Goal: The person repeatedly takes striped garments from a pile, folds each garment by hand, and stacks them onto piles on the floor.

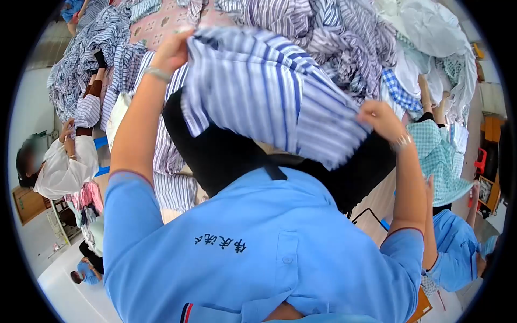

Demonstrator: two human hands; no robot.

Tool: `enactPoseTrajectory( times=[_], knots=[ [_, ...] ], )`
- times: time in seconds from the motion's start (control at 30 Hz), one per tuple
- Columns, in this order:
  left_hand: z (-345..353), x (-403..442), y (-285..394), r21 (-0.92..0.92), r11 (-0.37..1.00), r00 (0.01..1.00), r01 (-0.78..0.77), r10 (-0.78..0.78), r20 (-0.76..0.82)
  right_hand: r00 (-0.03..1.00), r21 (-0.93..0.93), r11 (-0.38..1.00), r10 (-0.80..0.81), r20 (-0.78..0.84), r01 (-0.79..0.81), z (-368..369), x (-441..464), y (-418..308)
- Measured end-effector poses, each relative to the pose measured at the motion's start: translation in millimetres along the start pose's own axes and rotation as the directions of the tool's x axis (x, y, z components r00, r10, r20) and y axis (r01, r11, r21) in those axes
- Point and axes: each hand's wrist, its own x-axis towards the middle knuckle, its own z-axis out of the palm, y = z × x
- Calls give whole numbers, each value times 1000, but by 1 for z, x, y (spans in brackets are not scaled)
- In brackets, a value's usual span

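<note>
A blue-and-white striped garment [247, 91] is stretched in the air above my black-trousered lap, its lower edge blurred by motion. At its upper left corner, my left hand [173, 51] has its fingers closed on the cloth. The right end of the garment is pinched in my right hand [381, 119], which is lower and nearer to my right knee. Creases run across the fabric between the two hands, and part of its edge hangs below my left hand.
Heaped striped clothes [344, 48] lie ahead on a pink patterned cloth [161, 24]. White garments [431, 27] are piled at the right. A person in white [67, 167] sits at the left; another in blue [455, 242] handles green checked cloth [439, 159] close by my right arm.
</note>
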Motion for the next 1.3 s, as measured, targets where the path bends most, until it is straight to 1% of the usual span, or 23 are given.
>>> enactPoseTrajectory(
  times=[0.03, 0.07, 0.1, 0.13, 0.2, 0.23, 0.3, 0.37, 0.43, 0.5, 0.53, 0.6, 0.67, 0.7, 0.73, 0.77, 0.8, 0.87, 1.03, 1.1, 1.2, 1.27, 1.3],
  knots=[
    [-4, 26, 2, -30, 999, 1000, -12, 11, -22, 991, -156, 987, -51, -124, 31, -16, 16, 19],
    [-4, 47, 14, -58, 998, 999, -22, 20, -39, 975, -72, 997, -13, -221, -3, -43, 28, 34],
    [2, 62, 41, -23, 992, 986, -124, 125, 113, 903, -144, 984, 35, -429, -107, -73, 31, 20],
    [12, 68, 73, -2, 975, 942, -220, 213, 260, 850, -329, 944, -175, -497, 2, -108, 34, 21],
    [40, 63, 149, -100, 893, 871, -439, 450, 199, 607, -335, 937, -209, -767, -101, -152, 27, -23],
    [70, 27, 180, -241, 822, 589, -515, 544, 597, 505, -440, 890, -328, -799, -118, -171, 17, -46],
    [71, 6, 213, -449, 764, 350, -464, 624, 699, 360, -523, 852, -478, -801, -32, -192, -7, -80],
    [79, -48, 216, -100, 619, 571, -779, 765, 297, 260, -566, 823, -539, -801, -39, -182, -34, -99],
    [110, -118, 165, 52, 563, 561, -824, 802, 205, 332, -534, 843, -488, -808, -62, -160, -61, -86],
    [74, -137, 104, 306, 731, 787, -609, 605, 120, 501, -609, 793, -530, -684, 8, -115, -80, -58],
    [42, -134, 62, 414, 707, 811, -573, 561, 164, 591, -566, 822, -431, -682, -54, -82, -90, -50],
    [6, -145, -23, 471, 808, 934, -353, 278, 223, 689, -553, 833, -418, -592, 29, -23, -103, -22],
    [3, -167, -76, 513, 857, 995, -40, -11, 96, 745, -441, 897, -318, -586, 36, 24, -113, -6],
    [-8, -166, -81, 606, 795, 984, -30, -82, 156, 754, -363, 932, -249, -608, 15, 39, -115, -2],
    [-18, -156, -80, 689, 724, 965, -40, -151, 215, 755, -288, 958, -183, -629, -7, 47, -116, -2],
    [-8, -154, -71, 696, 673, 951, -250, 36, 307, 762, -287, 958, -182, -621, -6, 49, -117, -2],
    [-3, -154, -57, 804, 336, 867, -490, 278, 413, 750, -233, 972, -139, -647, -21, 51, -117, -4],
    [33, -152, -29, 825, -36, 720, -563, 468, 512, 723, -186, 982, -112, -682, -23, 51, -113, -7],
    [126, -145, -25, 590, 45, 582, -806, 241, 777, 678, -323, 945, -269, -683, 49, 51, -108, -13],
    [143, -137, -24, 559, -117, 549, -821, 109, 829, 695, -386, 922, -299, -654, 34, 46, -110, -18],
    [149, -123, -27, 551, -126, 540, -825, 108, 834, 732, -480, 877, -311, -607, -26, 40, -108, -45],
    [153, -126, -30, 533, -132, 519, -836, 130, 845, 602, -497, 867, -374, -705, -43, 48, -89, -67],
    [155, -129, -32, 540, -174, 520, -823, 150, 841, 597, -520, 854, -415, -686, -3, 55, -76, -74]
  ],
)
